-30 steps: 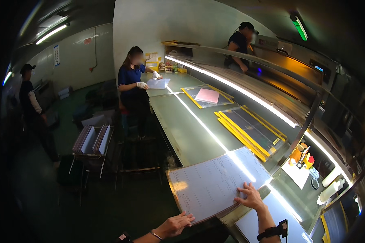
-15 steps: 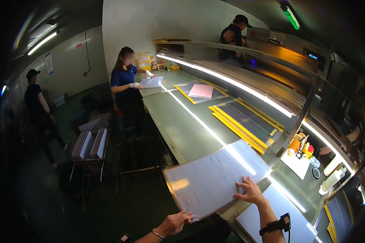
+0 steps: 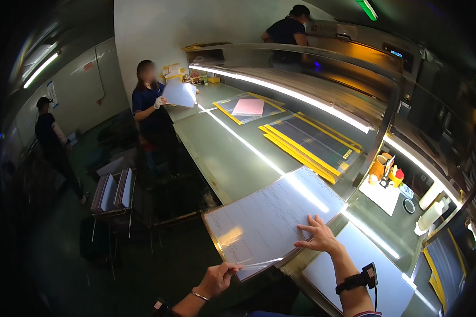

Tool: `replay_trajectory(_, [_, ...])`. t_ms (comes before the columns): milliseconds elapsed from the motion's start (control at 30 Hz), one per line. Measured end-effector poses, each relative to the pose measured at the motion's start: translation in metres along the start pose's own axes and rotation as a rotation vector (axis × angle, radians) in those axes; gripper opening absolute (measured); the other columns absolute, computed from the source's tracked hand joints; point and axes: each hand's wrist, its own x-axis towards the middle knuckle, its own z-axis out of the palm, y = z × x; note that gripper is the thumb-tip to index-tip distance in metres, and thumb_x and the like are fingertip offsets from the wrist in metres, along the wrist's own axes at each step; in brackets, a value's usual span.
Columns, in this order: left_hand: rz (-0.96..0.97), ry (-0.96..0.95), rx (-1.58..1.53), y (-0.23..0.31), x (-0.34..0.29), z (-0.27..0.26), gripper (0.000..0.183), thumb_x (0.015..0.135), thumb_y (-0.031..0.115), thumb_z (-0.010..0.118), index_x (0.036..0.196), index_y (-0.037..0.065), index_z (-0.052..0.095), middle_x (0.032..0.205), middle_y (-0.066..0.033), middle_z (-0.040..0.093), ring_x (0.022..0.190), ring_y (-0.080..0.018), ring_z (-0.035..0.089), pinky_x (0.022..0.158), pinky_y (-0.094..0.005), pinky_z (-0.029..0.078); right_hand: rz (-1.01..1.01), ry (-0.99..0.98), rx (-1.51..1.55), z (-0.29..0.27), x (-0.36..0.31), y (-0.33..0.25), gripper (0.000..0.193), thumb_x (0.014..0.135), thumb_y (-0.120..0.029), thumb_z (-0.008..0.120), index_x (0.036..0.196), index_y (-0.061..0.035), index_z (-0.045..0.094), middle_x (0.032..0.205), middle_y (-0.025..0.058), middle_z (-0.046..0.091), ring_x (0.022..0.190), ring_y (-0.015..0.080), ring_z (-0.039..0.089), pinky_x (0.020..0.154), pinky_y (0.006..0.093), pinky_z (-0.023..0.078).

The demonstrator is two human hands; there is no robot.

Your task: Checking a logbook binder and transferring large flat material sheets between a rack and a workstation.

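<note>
At the far side of the worktop (image 3: 217, 169), your co-worker (image 3: 143, 103) now tilts a pale sheet (image 3: 180, 94) up, where half a second ago it lay lower and flatter. Your left hand (image 3: 217, 279) has come away from the near corner of the marked white sheet (image 3: 269, 203). Its thumb and fingertips are closed in a pinch on a thin clear film (image 3: 262, 263), which now trails in bright streaks along the sheet's near edge; a moment ago only a small glint showed there. That suggests you have a see-through layer lifting at this edge. The marked sheet lies on the worktop, its near-left corner reaching past the worktop's edge. Your right hand (image 3: 321, 236) remains open, fingers spread over the sheet's right part, likely steadying it.

As for what you can't make out: the rack of upright boards (image 3: 112, 190) on the left sinks into shadow below. Your left fingers cover the film's held end, and you can't tell how far the film is loose. A glare streak washes out some of the marks. Your right palm hides how firmly it presses. Your right forearm crosses the second white sheet (image 3: 322, 272), which runs off the lower edge.
</note>
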Motion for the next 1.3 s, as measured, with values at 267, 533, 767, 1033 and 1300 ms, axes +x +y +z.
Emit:
replay_trajectory(267, [0.084,0.116,0.121,0.013,0.054,-0.022,0.008,0.083,-0.006,0.05,0.082,0.001,0.049,0.08,-0.0138,0.067,0.075,-0.0231,0.067,0.061,-0.0273,0.052,-0.036,0.009,0.048,-0.001,0.003,0.012,0.068,0.06,-0.063,0.068,0.111,-0.0177,0.062,0.135,0.0272,0.031,0.124,0.0517,0.024,0.103,0.0504,0.025])
replay_trajectory(533, [0.182,0.173,0.294,0.032,0.102,-0.036,0.008,0.081,-0.006,0.054,0.084,0.002,0.052,0.084,-0.0116,0.066,0.075,-0.0231,0.065,0.063,-0.0285,0.051,-0.069,0.004,-0.023,0.01,0.006,0.02,0.046,0.073,-0.052,0.064,0.111,-0.0269,0.062,0.134,0.0251,0.034,0.123,0.0507,0.025,0.102,0.0488,0.026])
replay_trajectory(767, [0.562,0.301,0.223,0.087,0.095,-0.004,0.015,0.077,0.006,0.063,0.089,0.001,0.056,0.09,-0.0119,0.062,0.085,-0.0296,0.062,0.074,-0.0361,0.051,-0.095,-0.034,-0.007,0.011,0.01,0.027,0.026,0.084,-0.039,0.056,0.104,-0.0265,0.065,0.13,0.0249,0.039,0.125,0.0462,0.027,0.104,0.0496,0.022])
replay_trajectory(1033, [0.228,-0.583,0.426,-0.006,0.112,0.104,0.044,0.091,0.036,0.042,0.126,0.009,0.043,0.134,-0.0165,0.037,0.127,-0.0357,0.029,0.103,-0.0514,0.024,-0.005,-0.096,0.112,-0.057,0.063,-0.01,0.024,0.086,-0.03,0.058,0.094,-0.0093,0.066,0.085,0.0114,0.066,0.074,0.0206,0.061,0.069,0.0324,0.047])
replay_trajectory(1300, [-0.289,-0.549,0.784,-0.032,0.142,0.072,0.055,0.087,0.06,0.027,0.138,0.04,0.02,0.148,-0.0119,0.008,0.133,-0.043,0.005,0.096,-0.0707,0.007,-0.265,0.669,0.322,-0.176,0.09,-0.03,0.018,0.084,-0.014,0.054,0.092,-0.0018,0.065,0.08,0.0121,0.067,0.077,0.0185,0.066,0.072,0.0296,0.051])
